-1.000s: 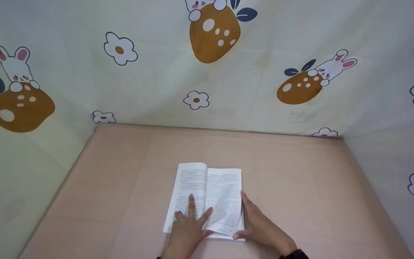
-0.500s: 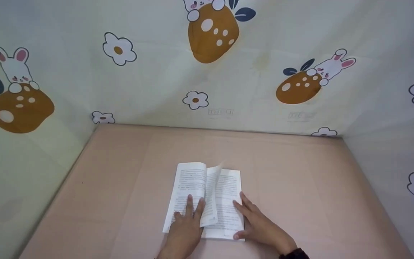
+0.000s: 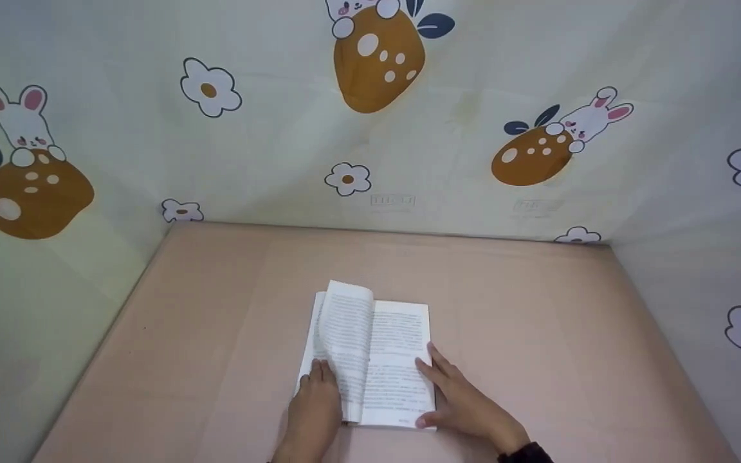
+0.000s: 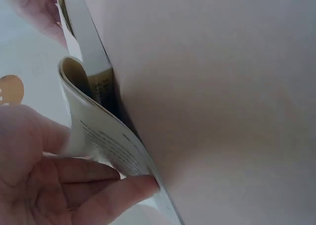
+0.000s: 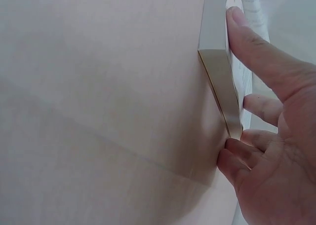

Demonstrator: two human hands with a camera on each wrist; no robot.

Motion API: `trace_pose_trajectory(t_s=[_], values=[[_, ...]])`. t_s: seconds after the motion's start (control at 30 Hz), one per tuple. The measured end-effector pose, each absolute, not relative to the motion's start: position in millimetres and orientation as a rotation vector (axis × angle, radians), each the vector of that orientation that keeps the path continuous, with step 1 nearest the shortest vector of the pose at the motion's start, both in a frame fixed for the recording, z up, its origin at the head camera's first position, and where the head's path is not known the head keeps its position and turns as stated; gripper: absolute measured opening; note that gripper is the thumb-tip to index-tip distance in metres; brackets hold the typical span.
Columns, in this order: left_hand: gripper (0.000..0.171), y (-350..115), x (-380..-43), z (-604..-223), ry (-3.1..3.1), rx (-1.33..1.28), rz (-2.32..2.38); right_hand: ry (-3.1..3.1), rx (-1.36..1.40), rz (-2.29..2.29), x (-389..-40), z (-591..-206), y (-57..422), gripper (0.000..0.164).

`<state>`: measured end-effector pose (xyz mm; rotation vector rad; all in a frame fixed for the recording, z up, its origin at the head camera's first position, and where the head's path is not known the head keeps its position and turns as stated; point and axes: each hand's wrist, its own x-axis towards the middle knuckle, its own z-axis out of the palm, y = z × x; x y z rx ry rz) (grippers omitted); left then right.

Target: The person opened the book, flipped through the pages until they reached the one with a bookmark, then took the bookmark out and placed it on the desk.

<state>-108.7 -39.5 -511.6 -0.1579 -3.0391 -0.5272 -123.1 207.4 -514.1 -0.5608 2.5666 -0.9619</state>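
An open paperback book (image 3: 399, 360) lies on the table, with printed text on its white pages. My left hand (image 3: 316, 402) is on its left half, fingers bent. A raised page (image 3: 347, 334) leans leftward beside this hand. In the left wrist view, the page (image 4: 111, 141) curves between the left thumb and the bent fingers; one fingertip rests against the paper. My right hand (image 3: 464, 402) holds the book's right side. The right wrist view has the thumb (image 5: 261, 52) on top of the page block and the other fingers along the book's outer edge.
A pinkish-beige table surface (image 3: 216, 321) surrounds the book. Behind and at both sides hangs a pale curtain (image 3: 280, 141) printed with rabbits, brown fruit and flowers.
A page has swung from the right half over to the left. My left hand has shifted left and its spread fingers have bent. The right forefinger has moved onto the right page's edge.
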Motion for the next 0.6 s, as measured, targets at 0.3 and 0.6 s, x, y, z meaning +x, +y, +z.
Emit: trace_pose_trajectory(t_s=[0.3,0.6], values=[[0.081,-48.2,-111.1,-513.3,-3.062,-0.037,-0.560,2.566,-0.511,-0.937,-125.5,-516.5,206.5,0.103],[0.063,-46.3,-108.1,-514.9,-3.085,-0.166,-0.330,2.574,-0.529,-0.948,-124.6,-516.6,207.2,0.103]])
